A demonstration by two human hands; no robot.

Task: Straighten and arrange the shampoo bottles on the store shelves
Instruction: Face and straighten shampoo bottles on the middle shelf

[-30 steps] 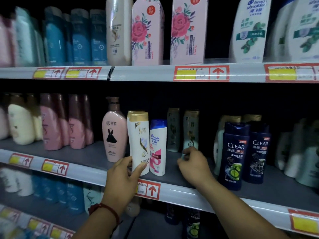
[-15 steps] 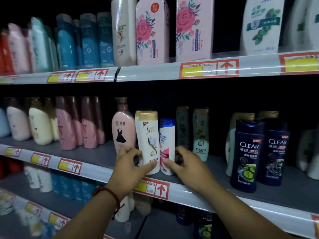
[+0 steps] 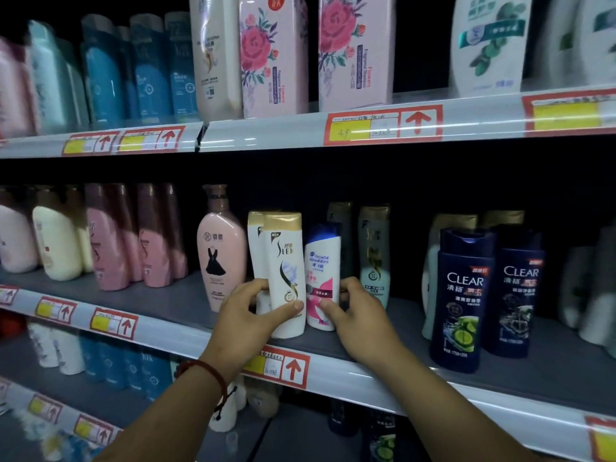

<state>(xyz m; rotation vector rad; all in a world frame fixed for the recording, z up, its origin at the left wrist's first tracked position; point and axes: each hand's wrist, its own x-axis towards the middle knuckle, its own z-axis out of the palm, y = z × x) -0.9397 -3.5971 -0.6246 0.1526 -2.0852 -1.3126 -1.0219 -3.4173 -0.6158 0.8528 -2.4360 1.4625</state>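
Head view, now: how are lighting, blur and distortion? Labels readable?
Head view: dim, shelf backs drop to black. Head view: blue bottles upper left are smeared; the gold-capped bottle in the left hand and the CLEAR bottle read sharp, the blue-capped bottle in the right hand softer. Head view: wide-angle bends the upper shelf rail, faint glare streaks on it.

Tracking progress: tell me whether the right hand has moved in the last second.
Yes. The right hand moved left, away from the Clear bottle, and now grips the blue-capped bottle.
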